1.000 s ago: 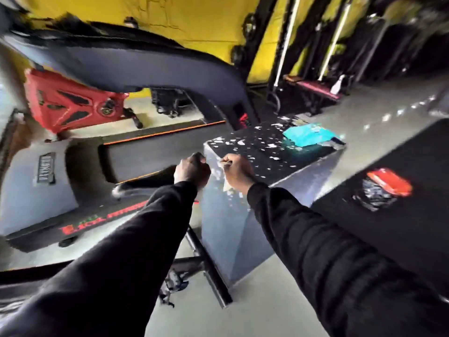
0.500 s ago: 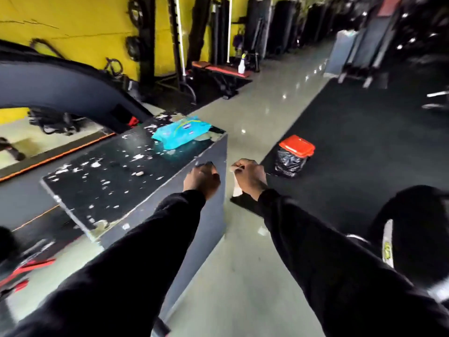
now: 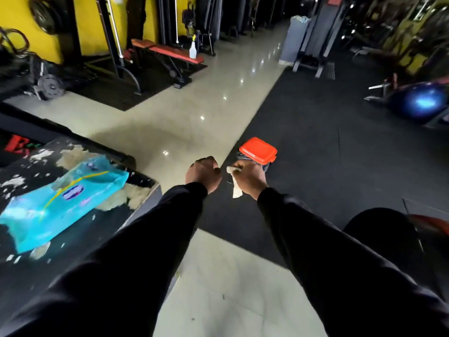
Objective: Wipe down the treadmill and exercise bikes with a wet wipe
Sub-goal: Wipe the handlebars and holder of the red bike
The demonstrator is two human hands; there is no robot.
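Turning further to the right than half a second ago, the view now takes in more open gym floor, and the black box-like surface (image 3: 73,239) with chipped paint has slid to the lower left edge. A turquoise plastic pack of wet wipes (image 3: 60,203) lies flat on that surface, larger in view than before. A small bin lined with a black bag and capped by an orange-red lid (image 3: 258,150) sits on the black rubber matting just beyond the hands, closer to them than in the earlier frame. Both arms in black sleeves reach forward as before. The right hand (image 3: 247,178) has its grip clamped on a crumpled white wet wipe (image 3: 235,183); the wipe pokes out above the fist and hangs down below it, on the side facing the other hand. The left hand (image 3: 202,173) is curled into a fist holding nothing, just beside the right hand, apart from the wipe. A red padded bench (image 3: 167,51) with a white spray bottle (image 3: 193,48) on it stands far back.
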